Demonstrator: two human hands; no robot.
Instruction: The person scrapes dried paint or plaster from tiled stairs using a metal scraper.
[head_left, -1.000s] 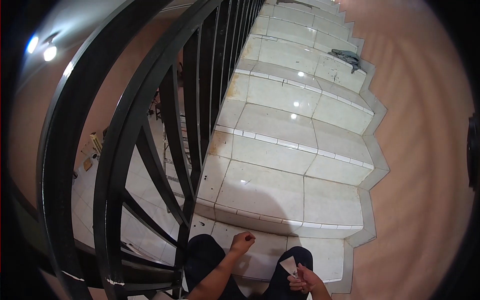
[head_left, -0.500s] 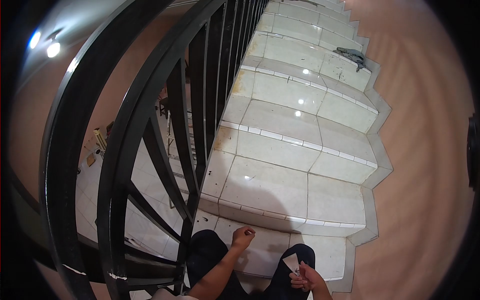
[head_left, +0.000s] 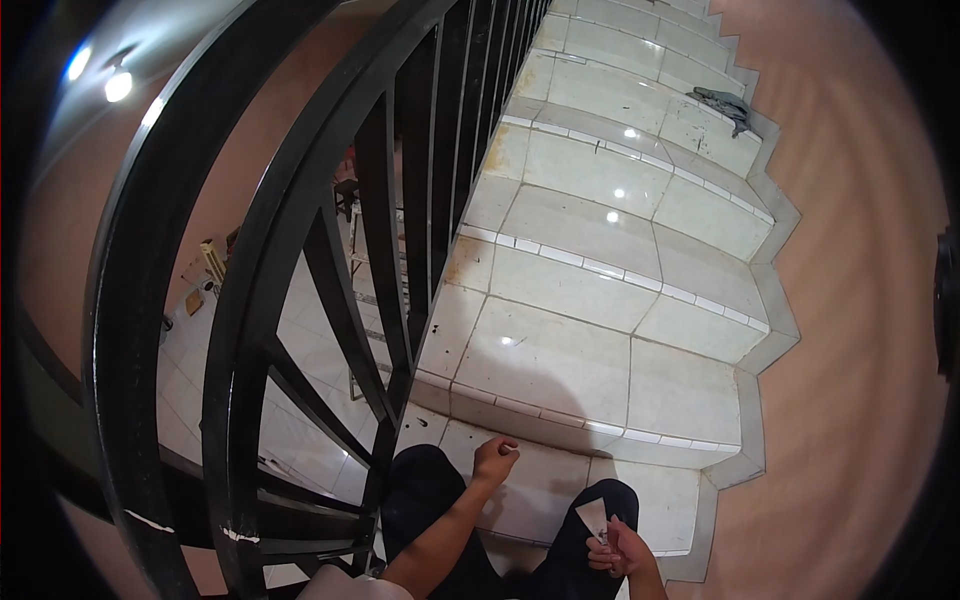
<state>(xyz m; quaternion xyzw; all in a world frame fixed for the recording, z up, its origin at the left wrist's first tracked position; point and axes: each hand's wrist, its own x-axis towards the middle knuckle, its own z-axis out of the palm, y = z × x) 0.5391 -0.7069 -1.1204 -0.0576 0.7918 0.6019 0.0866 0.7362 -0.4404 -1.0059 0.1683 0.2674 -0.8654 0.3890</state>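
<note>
My right hand (head_left: 617, 550) is closed around the lower end of a pale, flat scraper-like tool (head_left: 592, 515), whose wide end points up and left over my right knee. Above the stair tread, just right of my left knee, is my left hand (head_left: 495, 461). Its fingers are curled together, and a tiny pale bit shows at the fingertips, too small to name. White tiled steps (head_left: 550, 345) rise ahead of my knees, with small dark specks on the treads near the railing and brownish stains along their left edge.
A black metal railing (head_left: 230, 400) curves along the left side. Through its bars show a ladder (head_left: 357, 260) and a tiled floor below. A grey cloth (head_left: 725, 107) lies on a higher step at the right, near the peach wall (head_left: 850, 300).
The view has shifted slightly, so the stairs and railing sit a little farther right and the upper steps lower. My left hand has risen slightly; my right hand still holds the tool.
</note>
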